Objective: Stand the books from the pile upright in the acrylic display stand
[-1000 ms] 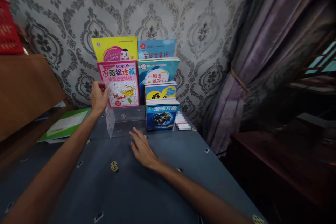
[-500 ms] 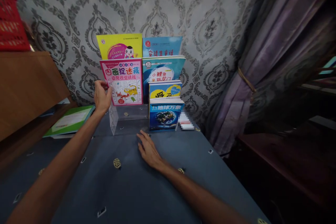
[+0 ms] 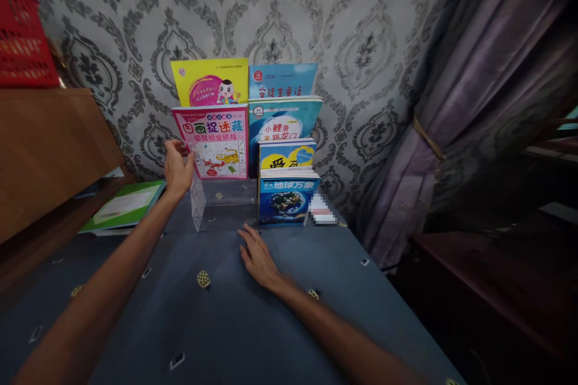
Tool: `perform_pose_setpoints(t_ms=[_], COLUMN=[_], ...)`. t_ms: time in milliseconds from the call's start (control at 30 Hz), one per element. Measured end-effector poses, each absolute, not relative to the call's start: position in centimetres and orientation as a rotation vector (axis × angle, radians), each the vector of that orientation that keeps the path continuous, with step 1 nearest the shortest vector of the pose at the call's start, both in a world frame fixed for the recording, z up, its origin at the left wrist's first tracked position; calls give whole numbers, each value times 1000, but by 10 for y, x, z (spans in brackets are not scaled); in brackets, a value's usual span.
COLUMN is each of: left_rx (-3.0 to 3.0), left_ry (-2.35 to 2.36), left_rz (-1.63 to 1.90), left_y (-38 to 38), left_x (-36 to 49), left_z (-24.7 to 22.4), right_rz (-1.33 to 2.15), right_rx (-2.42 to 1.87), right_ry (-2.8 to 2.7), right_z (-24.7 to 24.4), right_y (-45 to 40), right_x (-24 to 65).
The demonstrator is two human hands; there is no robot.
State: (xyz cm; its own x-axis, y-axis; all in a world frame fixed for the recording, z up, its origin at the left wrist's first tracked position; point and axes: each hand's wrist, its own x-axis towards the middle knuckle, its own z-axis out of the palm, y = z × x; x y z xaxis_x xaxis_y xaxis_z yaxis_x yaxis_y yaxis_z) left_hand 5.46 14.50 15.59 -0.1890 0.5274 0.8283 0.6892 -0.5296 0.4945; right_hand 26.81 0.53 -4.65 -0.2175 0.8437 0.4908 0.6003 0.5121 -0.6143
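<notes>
My left hand [image 3: 179, 168] is closed on the left edge of a pink picture book [image 3: 221, 144], thumb by the front cover and fingers partly hidden behind it. That book stands in a clear acrylic tiered rack [image 3: 198, 207], in front of a yellow book [image 3: 208, 75]. My right hand [image 3: 258, 258] lies with its fingers apart on the blue tablecloth [image 3: 253, 325], just before the rack, holding nothing. The rack's right column holds a light-blue book [image 3: 284, 80], a teal book [image 3: 289, 117], a blue-and-yellow book [image 3: 289, 156] and a blue book with a globe [image 3: 286, 201].
Green books or folders [image 3: 129, 204] lie at the left beside a wooden cabinet [image 3: 54, 150], which has a red basket [image 3: 22, 39] on top. Patterned wallpaper [image 3: 361, 54] stands behind the rack. A tied purple curtain [image 3: 433, 120] hangs to the right, near a dark red surface [image 3: 474, 289].
The pink book's top edge sits slightly lower against the yellow book behind it, with my left hand still at its edge. My right hand stays in place. The view has shifted slightly.
</notes>
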Motion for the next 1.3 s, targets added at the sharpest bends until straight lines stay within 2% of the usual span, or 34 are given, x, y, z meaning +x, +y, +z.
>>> perform_pose_setpoints(t_ms=[133, 367, 500, 967, 1300], left_rx=[-1934, -2015, -1994, -1987, -1944], left_ry=[-1424, -1408, -1398, -1557, -1393], left_rz=[-1805, -1786, -1815, -1730, -1709], left_y=[145, 146, 153, 165, 152], left_x=[54, 56, 56, 54, 60], left_z=[156, 165, 171, 184, 189], right_rz=[325, 78, -11, -175, -571], right_rx=[-1133, -926, -913, -967, -1036], right_ry=[-1910, -1861, -1872, -1908, -2039], right_z=[-20, 89, 131, 174, 235], right_y=[7, 40, 61, 107, 96], right_x=[266, 265, 259, 253, 242])
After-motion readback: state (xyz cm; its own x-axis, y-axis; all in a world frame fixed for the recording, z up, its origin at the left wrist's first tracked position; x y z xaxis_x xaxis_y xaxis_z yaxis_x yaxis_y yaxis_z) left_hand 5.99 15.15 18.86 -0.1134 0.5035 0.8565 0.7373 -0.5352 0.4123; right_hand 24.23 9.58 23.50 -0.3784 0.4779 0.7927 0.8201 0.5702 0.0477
